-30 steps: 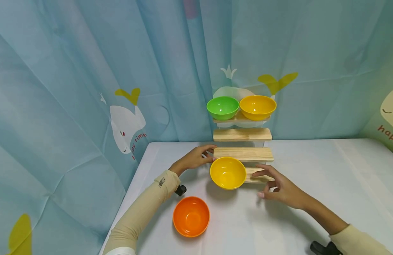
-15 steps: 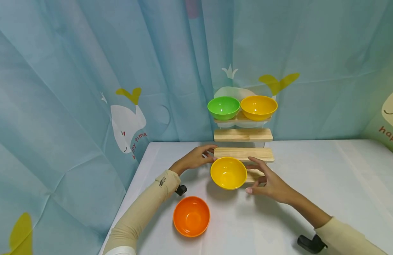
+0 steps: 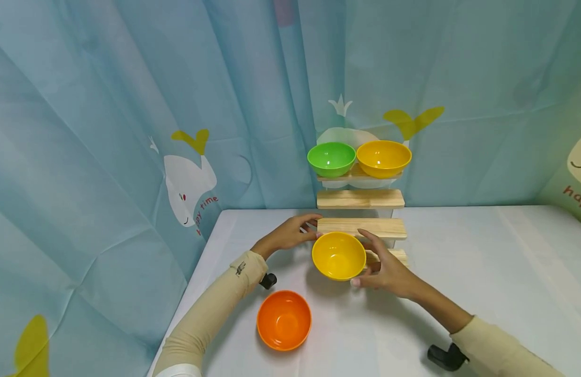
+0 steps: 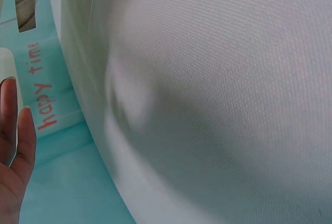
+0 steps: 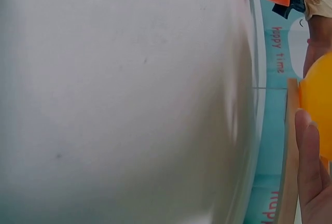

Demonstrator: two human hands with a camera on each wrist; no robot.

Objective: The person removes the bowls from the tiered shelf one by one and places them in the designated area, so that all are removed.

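Note:
A yellow bowl [image 3: 338, 256] sits at the lowest step of a wooden tiered stand [image 3: 361, 226], its inside facing me. My left hand [image 3: 292, 233] is on the bowl's left, with the thumb tip right at the rim and the fingers reaching to the end of a step. In the left wrist view its fingers [image 4: 26, 138] look straight. On the other side my right hand [image 3: 387, 269] is spread around the bowl's right side, thumb low at the front and forefinger above. The right wrist view has its fingers [image 5: 309, 156] fairly straight beside the yellow bowl [image 5: 319, 105].
An orange bowl [image 3: 284, 320] rests on the white table [image 3: 483, 272], close to my left forearm. On the stand's top step are a green bowl [image 3: 331, 159] and another yellow bowl [image 3: 383, 159]. A blue curtain [image 3: 253, 104] hangs behind the table.
My right hand has moved left, from beside the stand to the yellow bowl's right side. The left hand and the bowls stay where they were.

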